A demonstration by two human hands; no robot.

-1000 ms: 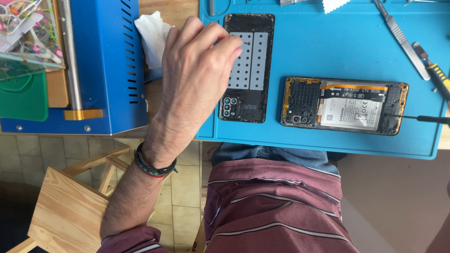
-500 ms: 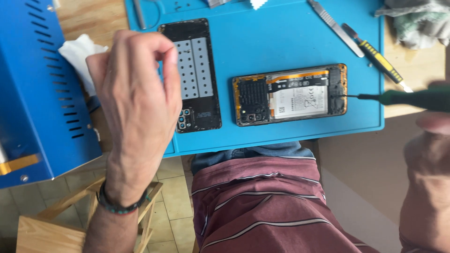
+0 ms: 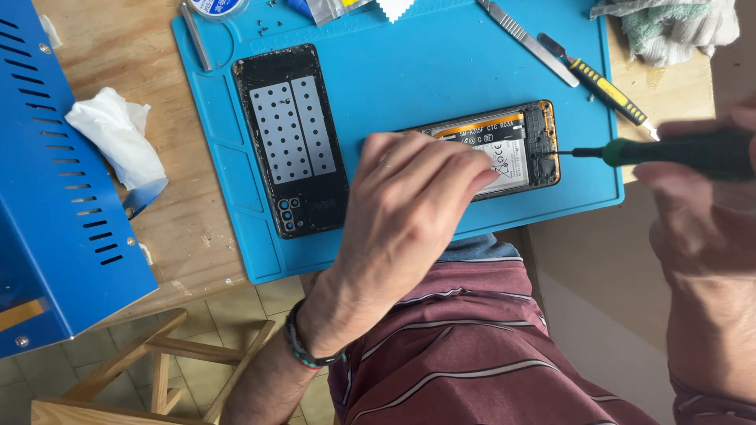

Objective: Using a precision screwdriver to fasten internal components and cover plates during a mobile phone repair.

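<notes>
An opened phone [image 3: 516,145] with its battery showing lies on a blue work mat [image 3: 409,71]. My left hand [image 3: 402,216] rests over the phone's left half, fingers pressing down on it. My right hand [image 3: 701,228] grips a green-and-black screwdriver [image 3: 669,151]; its thin tip touches the phone's right end. The phone's black back cover [image 3: 291,138], inner side up, lies on the mat left of my left hand.
A blue metal box [image 3: 55,212] stands at the left beside a crumpled white tissue [image 3: 118,145]. A metal scalpel [image 3: 528,41], a yellow-black tool [image 3: 606,90] and a rag [image 3: 669,27] lie at the top right. A wooden stool [image 3: 157,362] is below.
My left hand has moved right from the back cover onto the opened phone. My right hand has brought the screwdriver tip to the phone's right end. The view has shifted.
</notes>
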